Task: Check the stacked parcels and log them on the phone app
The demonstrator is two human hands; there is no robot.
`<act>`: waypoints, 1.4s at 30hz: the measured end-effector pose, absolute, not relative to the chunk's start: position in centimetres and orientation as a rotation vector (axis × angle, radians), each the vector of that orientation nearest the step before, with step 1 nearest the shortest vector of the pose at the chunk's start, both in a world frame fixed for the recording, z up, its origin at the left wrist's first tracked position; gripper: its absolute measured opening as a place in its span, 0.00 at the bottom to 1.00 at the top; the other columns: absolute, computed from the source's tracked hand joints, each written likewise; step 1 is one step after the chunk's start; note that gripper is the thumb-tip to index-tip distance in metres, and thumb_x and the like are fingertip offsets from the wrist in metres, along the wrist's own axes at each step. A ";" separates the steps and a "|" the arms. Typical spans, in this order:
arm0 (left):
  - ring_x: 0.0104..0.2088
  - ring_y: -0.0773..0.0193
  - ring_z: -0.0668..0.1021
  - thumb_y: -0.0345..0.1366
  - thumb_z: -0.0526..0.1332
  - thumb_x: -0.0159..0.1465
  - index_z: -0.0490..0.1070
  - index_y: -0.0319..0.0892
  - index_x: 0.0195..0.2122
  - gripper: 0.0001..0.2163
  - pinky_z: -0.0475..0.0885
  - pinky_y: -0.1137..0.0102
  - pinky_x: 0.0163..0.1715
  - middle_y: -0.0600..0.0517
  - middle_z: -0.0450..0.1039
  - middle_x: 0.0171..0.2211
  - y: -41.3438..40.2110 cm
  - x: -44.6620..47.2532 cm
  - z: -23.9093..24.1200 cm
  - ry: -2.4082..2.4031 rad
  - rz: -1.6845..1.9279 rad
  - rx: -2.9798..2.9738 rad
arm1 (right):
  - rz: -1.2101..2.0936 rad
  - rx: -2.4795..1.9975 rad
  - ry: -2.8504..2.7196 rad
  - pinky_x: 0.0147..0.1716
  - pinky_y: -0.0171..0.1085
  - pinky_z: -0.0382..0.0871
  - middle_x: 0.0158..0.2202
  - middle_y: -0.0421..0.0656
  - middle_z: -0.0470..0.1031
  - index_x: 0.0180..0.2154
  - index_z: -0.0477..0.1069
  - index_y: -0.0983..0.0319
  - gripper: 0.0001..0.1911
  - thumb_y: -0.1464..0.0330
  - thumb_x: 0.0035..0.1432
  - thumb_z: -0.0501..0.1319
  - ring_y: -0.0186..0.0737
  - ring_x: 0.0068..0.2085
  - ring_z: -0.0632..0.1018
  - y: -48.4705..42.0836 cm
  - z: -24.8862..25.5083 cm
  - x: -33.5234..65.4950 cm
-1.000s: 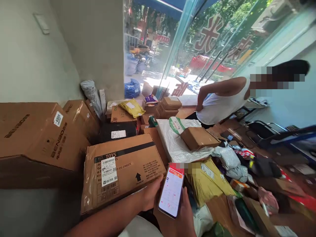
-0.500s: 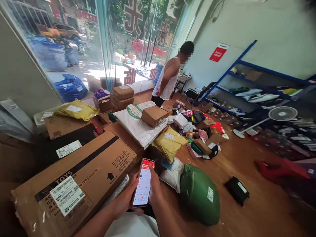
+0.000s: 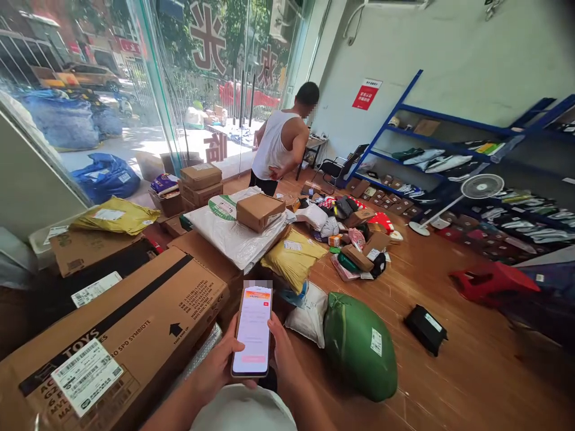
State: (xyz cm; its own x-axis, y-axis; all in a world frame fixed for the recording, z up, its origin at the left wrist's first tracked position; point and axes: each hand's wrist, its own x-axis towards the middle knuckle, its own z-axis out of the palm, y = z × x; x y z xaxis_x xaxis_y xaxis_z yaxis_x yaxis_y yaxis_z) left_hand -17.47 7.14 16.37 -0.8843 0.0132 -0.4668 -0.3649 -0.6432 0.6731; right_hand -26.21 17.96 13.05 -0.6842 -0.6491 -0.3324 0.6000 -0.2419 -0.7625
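Note:
Both my hands hold a smartphone [image 3: 253, 329] upright at the bottom centre, its lit screen showing a white page with an orange header. My left hand [image 3: 215, 366] grips its left edge and my right hand [image 3: 284, 350] its right edge. Just left of the phone lies a long cardboard box marked TOYS [image 3: 117, 341] with a white shipping label. A green bagged parcel [image 3: 359, 344] sits on the wooden floor to the right.
Parcels crowd the floor: a white sack [image 3: 233, 230] with a small box [image 3: 259, 211] on it, yellow bags [image 3: 291, 257], a black packet [image 3: 424, 328]. A person in a white vest [image 3: 278, 146] stands by the glass front. Blue shelving [image 3: 449, 155], a fan [image 3: 480, 188] and a red stool [image 3: 492, 281] are right.
My view has swung right, from the stacked boxes by the wall to the open floor and shelves. The phone stays in both hands; its screen changed to a mostly white page.

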 end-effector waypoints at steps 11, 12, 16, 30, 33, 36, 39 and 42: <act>0.43 0.54 0.75 0.27 0.53 0.45 0.33 0.54 0.64 0.45 0.76 0.62 0.32 0.45 0.62 0.57 12.4 -21.0 17.7 1.259 2.545 -0.814 | -1.809 -0.201 1.146 0.42 0.40 0.65 0.45 0.44 0.74 0.53 0.61 0.59 0.33 0.70 0.41 0.57 0.43 0.44 0.73 24.3 14.2 -29.9; 0.43 0.55 0.75 0.27 0.53 0.45 0.34 0.53 0.64 0.45 0.76 0.62 0.32 0.45 0.62 0.57 12.8 -21.3 17.8 1.242 2.573 -0.798 | -1.809 -0.217 1.151 0.42 0.40 0.65 0.44 0.44 0.74 0.53 0.61 0.59 0.32 0.70 0.41 0.57 0.43 0.43 0.73 24.7 14.3 -30.2; 0.43 0.53 0.74 0.28 0.52 0.45 0.34 0.52 0.64 0.44 0.76 0.63 0.30 0.45 0.63 0.57 14.2 -22.1 17.9 1.225 2.635 -0.727 | -1.824 -0.258 1.178 0.37 0.39 0.65 0.44 0.44 0.74 0.52 0.63 0.59 0.30 0.70 0.43 0.56 0.41 0.40 0.72 26.0 13.8 -31.3; 0.42 0.53 0.74 0.30 0.53 0.46 0.33 0.53 0.64 0.44 0.75 0.61 0.32 0.44 0.58 0.59 16.7 -23.6 17.4 1.270 2.644 -0.676 | -1.855 -0.226 1.198 0.46 0.43 0.66 0.47 0.44 0.74 0.54 0.60 0.57 0.30 0.69 0.47 0.63 0.42 0.44 0.74 28.0 14.3 -32.1; 0.44 0.51 0.74 0.29 0.54 0.44 0.35 0.52 0.64 0.45 0.75 0.61 0.31 0.44 0.58 0.60 16.9 -23.8 17.5 1.287 2.626 -0.719 | -1.851 -0.152 1.167 0.41 0.41 0.67 0.44 0.44 0.76 0.55 0.59 0.56 0.30 0.65 0.49 0.63 0.40 0.40 0.75 27.9 13.9 -32.1; 0.47 0.50 0.73 0.26 0.54 0.41 0.33 0.54 0.64 0.48 0.75 0.63 0.31 0.45 0.57 0.61 17.0 -23.9 17.7 1.325 2.578 -0.793 | -1.900 -0.103 1.102 0.38 0.38 0.67 0.46 0.45 0.75 0.53 0.61 0.57 0.30 0.64 0.47 0.64 0.42 0.41 0.75 27.5 13.5 -32.2; 0.48 0.50 0.72 0.25 0.55 0.42 0.31 0.55 0.64 0.49 0.75 0.64 0.31 0.45 0.57 0.60 17.1 -24.0 17.8 1.404 2.501 -0.856 | -1.978 -0.025 1.058 0.37 0.37 0.67 0.42 0.45 0.76 0.47 0.67 0.61 0.24 0.60 0.48 0.63 0.41 0.38 0.75 26.7 13.5 -32.7; 0.49 0.50 0.70 0.25 0.54 0.42 0.32 0.54 0.64 0.49 0.76 0.63 0.31 0.45 0.56 0.61 16.9 -24.0 18.0 1.396 2.498 -0.825 | -2.025 0.035 1.195 0.33 0.35 0.65 0.31 0.43 0.76 0.38 0.71 0.64 0.23 0.51 0.49 0.63 0.38 0.31 0.73 25.8 13.7 -33.5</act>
State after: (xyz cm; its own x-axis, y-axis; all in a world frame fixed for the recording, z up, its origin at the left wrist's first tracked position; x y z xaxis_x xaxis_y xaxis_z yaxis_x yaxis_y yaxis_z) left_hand -23.98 16.92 17.96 -0.8343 -0.1216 -0.5377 -0.3943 -0.5500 0.7362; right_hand -33.53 25.83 13.68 -0.7036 -0.5987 -0.3827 0.6245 -0.2642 -0.7350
